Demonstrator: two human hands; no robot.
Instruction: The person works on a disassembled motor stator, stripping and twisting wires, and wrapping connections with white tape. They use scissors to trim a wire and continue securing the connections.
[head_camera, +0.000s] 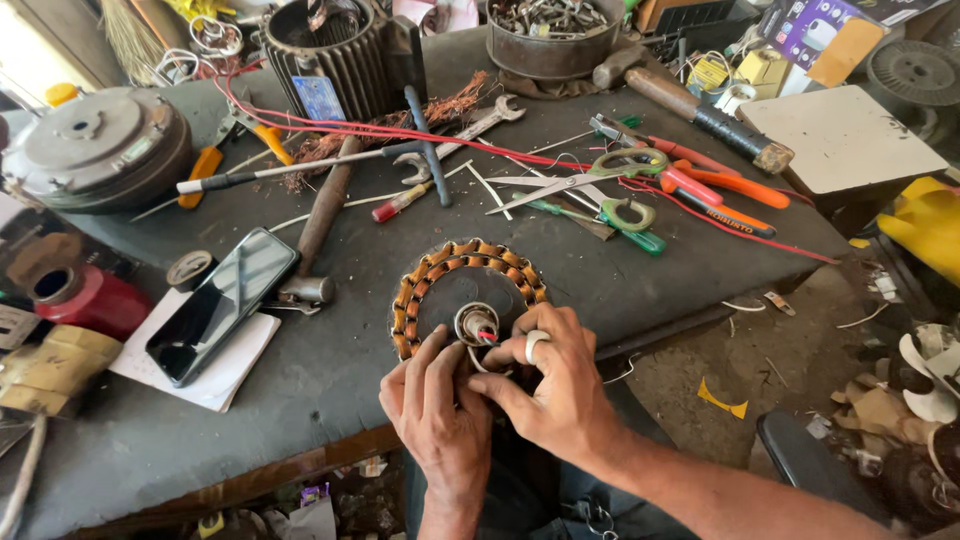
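Your left hand (440, 405) and right hand (550, 385) pinch the stator's (465, 290) near rim, steadying it beside the phone (222, 305).

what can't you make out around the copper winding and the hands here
Head view only:
- Near edge of the copper winding: covered by the left hand and right hand.
- What the fingers pinch: hidden beneath them.
- Phone screen: dark, only reflections.
- Metal bowl: cut off by top edge.
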